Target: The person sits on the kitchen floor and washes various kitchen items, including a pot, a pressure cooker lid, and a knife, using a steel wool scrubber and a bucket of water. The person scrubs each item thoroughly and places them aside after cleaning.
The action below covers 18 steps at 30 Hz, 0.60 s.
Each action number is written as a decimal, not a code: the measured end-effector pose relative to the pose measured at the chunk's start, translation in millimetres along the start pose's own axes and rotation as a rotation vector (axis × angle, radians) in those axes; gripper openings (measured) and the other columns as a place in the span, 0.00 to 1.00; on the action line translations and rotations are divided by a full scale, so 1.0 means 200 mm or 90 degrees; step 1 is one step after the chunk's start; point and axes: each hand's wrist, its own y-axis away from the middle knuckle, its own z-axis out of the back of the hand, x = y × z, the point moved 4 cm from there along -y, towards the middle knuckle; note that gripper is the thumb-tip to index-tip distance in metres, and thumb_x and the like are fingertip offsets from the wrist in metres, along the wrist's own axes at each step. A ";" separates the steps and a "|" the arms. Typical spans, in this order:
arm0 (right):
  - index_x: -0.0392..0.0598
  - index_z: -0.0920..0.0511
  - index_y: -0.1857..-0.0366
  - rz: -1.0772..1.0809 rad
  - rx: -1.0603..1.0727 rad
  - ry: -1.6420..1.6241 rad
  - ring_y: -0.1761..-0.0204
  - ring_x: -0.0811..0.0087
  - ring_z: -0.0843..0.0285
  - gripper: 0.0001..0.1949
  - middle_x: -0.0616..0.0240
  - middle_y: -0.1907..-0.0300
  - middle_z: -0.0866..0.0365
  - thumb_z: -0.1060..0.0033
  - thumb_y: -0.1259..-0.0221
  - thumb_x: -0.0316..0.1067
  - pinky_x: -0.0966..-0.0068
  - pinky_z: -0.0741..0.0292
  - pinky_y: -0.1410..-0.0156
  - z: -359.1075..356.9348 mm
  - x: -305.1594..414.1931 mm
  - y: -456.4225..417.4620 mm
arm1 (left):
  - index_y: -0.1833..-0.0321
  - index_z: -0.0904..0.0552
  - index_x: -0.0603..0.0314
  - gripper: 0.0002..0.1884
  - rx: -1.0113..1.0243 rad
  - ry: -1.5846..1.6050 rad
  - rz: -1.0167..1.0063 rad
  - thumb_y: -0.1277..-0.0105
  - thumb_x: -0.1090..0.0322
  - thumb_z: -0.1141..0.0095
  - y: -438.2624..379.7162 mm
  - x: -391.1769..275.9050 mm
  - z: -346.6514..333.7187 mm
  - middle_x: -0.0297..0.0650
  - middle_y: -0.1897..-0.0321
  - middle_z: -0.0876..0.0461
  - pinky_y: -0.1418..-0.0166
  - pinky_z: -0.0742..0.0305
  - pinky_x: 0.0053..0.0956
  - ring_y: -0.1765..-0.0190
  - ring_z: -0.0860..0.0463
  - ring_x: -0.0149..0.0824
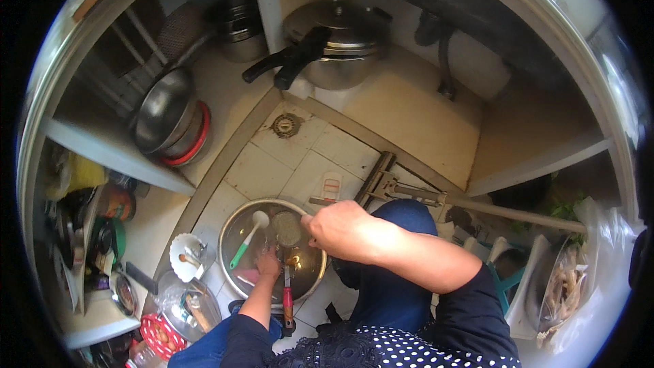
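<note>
A round metal basin [223, 258] of water stands on the tiled floor between my knees. My left hand [269, 263] reaches down into it, its fingers blurred by the water. Close to these fingers lies a round brownish disc [287, 229]. A green-handled utensil with a white head [243, 246] leans inside on the left, above something pink [248, 276]. At the near rim rests a tool with a red and brown handle [288, 300]. My right hand [337, 229] is curled over the basin's right rim; a thin grey strip [322, 200] shows just past it, and its grip is hidden.
A floor squeegee [375, 179] lies beyond my right hand near the drain [286, 125]. Pressure cooker [337, 46] and nested pans [171, 112] stand on raised shelves. At left are a scalloped white bowl [186, 255], a clear-covered dish [189, 304] and a red basket [161, 337].
</note>
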 end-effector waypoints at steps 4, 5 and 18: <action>0.40 0.23 0.65 0.006 -0.007 -0.009 0.69 0.51 0.15 0.15 0.51 0.77 0.18 0.33 0.45 0.42 0.60 0.20 0.66 -0.01 0.01 -0.06 | 0.36 0.25 0.51 0.30 -0.010 -0.035 -0.021 0.46 0.70 0.40 -0.09 0.10 0.06 0.50 0.34 0.31 0.35 0.29 0.48 0.39 0.29 0.60; 0.40 0.23 0.65 0.009 -0.009 -0.008 0.69 0.51 0.15 0.15 0.51 0.77 0.18 0.33 0.45 0.42 0.60 0.20 0.66 -0.02 0.00 -0.07 | 0.36 0.25 0.52 0.30 -0.012 -0.037 -0.032 0.46 0.70 0.39 -0.10 0.10 0.08 0.51 0.36 0.29 0.36 0.27 0.46 0.40 0.27 0.61; 0.45 0.14 0.65 -0.013 -0.011 0.025 0.61 0.61 0.12 0.09 0.57 0.65 0.12 0.37 0.49 0.34 0.66 0.17 0.59 0.00 0.10 -0.24 | 0.45 0.17 0.61 0.25 0.083 0.140 0.047 0.50 0.80 0.44 -0.12 0.31 0.34 0.46 0.59 0.13 0.48 0.21 0.37 0.53 0.15 0.42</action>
